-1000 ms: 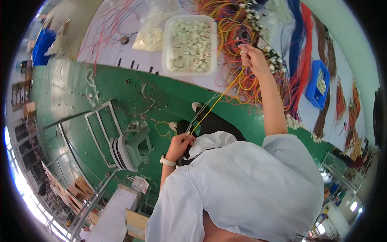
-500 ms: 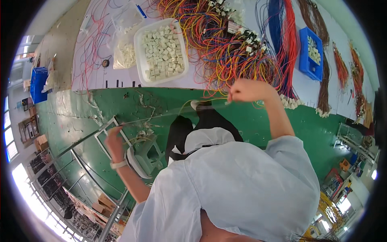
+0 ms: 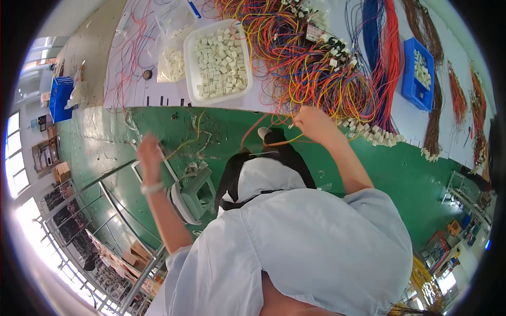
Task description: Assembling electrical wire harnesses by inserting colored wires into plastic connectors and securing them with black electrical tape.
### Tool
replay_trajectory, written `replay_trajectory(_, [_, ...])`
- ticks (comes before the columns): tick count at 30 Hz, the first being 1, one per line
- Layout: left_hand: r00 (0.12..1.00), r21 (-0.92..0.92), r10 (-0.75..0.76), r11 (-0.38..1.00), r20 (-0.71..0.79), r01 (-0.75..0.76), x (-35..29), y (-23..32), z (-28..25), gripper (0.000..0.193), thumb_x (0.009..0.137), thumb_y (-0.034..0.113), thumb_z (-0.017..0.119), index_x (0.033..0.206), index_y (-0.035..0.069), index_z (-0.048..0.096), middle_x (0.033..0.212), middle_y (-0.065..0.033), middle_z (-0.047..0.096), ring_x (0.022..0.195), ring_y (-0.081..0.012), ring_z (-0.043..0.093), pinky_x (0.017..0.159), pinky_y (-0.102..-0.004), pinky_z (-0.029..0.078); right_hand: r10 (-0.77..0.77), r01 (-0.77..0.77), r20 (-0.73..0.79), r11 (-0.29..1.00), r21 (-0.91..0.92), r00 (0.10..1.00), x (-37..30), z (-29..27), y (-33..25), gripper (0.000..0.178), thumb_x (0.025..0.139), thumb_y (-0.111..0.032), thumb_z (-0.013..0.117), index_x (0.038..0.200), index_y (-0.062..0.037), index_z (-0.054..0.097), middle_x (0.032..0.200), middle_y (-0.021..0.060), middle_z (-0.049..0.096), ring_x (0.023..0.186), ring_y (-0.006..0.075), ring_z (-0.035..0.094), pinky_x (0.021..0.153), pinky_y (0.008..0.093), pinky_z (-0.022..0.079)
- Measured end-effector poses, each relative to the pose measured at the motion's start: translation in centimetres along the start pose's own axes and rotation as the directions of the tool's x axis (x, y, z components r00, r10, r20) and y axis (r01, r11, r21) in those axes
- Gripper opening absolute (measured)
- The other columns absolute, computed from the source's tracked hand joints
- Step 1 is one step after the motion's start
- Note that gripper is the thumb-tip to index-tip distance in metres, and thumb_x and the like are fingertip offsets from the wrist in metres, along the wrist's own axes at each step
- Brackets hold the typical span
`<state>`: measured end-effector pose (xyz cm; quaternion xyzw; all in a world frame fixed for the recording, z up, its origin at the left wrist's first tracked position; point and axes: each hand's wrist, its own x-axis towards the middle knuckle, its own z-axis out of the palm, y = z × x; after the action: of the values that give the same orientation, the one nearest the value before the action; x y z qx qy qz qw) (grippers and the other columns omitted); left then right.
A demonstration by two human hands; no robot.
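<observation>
yellow wire has shifted, slanting from beside left hand toward table.

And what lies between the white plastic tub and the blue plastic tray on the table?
The head view shows tangled multicoloured wires, blue wires, then red wires.

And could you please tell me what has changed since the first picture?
The left hand has swung outward to the left; the right hand has come back from the wire pile to the front edge of the table. A yellow wire now curves by the left hand; none runs straight between both. Blur hides whether that hand let go. The tub and blue bin stay put.
</observation>
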<state>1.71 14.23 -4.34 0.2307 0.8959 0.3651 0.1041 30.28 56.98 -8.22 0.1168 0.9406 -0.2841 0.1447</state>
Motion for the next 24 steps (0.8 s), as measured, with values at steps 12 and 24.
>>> replay_trajectory(12, [0.931, 0.078, -0.039, 0.997, 0.364, 0.012, 17.4, 5.1, 29.5, 0.040, 0.074, 0.022, 0.068, 0.111, 0.006, 0.062, 0.099, -0.0203, 0.066, 0.094, -0.0369, 0.061, 0.081, -0.0407, 0.049, -0.032, -0.041, 0.142, 0.878, 0.476, 0.989, -7.4, -3.9, -3.7, 0.015, 0.075, -0.017, 0.070, 0.070, -0.0031, 0.066, 0.064, 0.0103, 0.062, 0.065, 0.0284, 0.060, 0.059, 0.0363, 0.046])
replay_trajectory(24, [0.926, 0.083, 0.333, 0.943, -0.176, -0.323, 13.4, 8.5, 23.2, 0.032, 0.081, 0.022, 0.066, 0.106, 0.005, 0.056, 0.085, -0.0181, 0.063, 0.083, -0.0364, 0.060, 0.071, -0.0425, 0.048, 0.281, -0.014, -0.240, 0.677, 0.736, 0.929, -6.1, -2.6, -5.2, 0.015, 0.095, -0.011, 0.046, 0.091, 0.0014, 0.054, 0.075, 0.0082, 0.057, 0.070, 0.0152, 0.054, 0.067, 0.0310, 0.046])
